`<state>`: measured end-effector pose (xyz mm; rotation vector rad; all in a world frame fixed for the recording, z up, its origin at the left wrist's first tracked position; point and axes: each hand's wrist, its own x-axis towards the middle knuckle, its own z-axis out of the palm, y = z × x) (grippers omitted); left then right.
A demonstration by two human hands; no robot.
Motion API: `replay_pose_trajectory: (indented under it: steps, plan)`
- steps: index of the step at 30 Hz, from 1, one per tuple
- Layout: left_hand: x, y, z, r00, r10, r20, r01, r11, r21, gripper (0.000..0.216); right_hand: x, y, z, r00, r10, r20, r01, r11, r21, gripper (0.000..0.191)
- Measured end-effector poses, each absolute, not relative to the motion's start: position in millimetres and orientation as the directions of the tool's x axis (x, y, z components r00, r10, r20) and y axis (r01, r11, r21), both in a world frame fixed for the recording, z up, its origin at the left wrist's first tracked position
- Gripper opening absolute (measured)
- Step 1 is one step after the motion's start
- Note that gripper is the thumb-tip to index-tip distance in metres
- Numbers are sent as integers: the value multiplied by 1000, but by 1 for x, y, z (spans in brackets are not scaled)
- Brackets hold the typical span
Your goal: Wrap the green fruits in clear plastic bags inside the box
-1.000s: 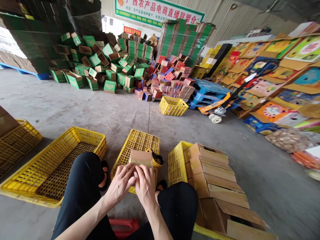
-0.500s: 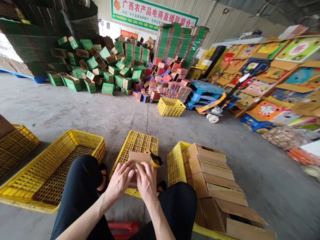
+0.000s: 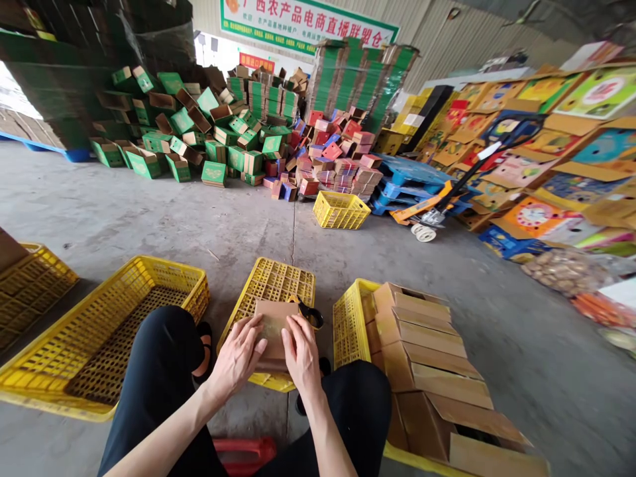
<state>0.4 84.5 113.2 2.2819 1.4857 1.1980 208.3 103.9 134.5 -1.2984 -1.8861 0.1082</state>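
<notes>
A small brown cardboard box (image 3: 274, 329) lies on an upturned yellow plastic crate (image 3: 271, 278) between my knees. The box's top face looks closed, with a faint shiny strip across it. My left hand (image 3: 242, 350) rests on its left side, fingers extended over the top edge and thumb on the top face. Along the right edge lies my right hand (image 3: 302, 351), with its fingers stretched forward. Just beyond the box's far right corner sits a black and yellow tool (image 3: 312, 317), partly hidden; its kind is unclear.
To my right stands a yellow crate (image 3: 350, 324) packed with brown cardboard boxes (image 3: 437, 358). A long yellow crate (image 3: 106, 331) is on my left. Farther ahead are another yellow crate (image 3: 342, 211), piled green cartons (image 3: 213, 146), blue pallets (image 3: 407, 173) and an orange pallet jack (image 3: 427, 205).
My hands have moved apart on the box. The right hand has shifted from the middle of the top to the right edge, uncovering more of the top face.
</notes>
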Motion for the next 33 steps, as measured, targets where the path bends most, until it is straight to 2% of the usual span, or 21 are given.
replay_pose_trajectory:
  steps: [3,6,9,12,18,23,28,33]
  plan:
    - [2,84,112,201,829,523,691,-498,524,37,214,102,122,-57,838,543,737,402,-543,42]
    - [4,83,108,193,842,504,674,-487,556,48,216,99,117,-91,866,492,709,403,-578,45]
    - [9,80,101,166,844,509,663,-478,576,63,216,98,117,-100,860,501,707,416,-572,47]
    - [14,76,95,156,830,535,690,-479,542,69,216,97,113,-66,849,524,732,398,-553,52]
    - [28,71,101,177,844,507,766,-441,467,68,217,95,93,-28,889,456,729,330,-599,58]
    - [40,69,110,263,817,514,762,-502,408,58,217,90,82,-27,929,368,704,279,-653,57]
    - [37,71,110,274,811,517,738,-522,428,64,213,90,78,-28,919,393,701,298,-648,55]
    - [36,70,103,165,832,529,751,-454,480,76,209,90,74,10,898,441,707,306,-638,62]
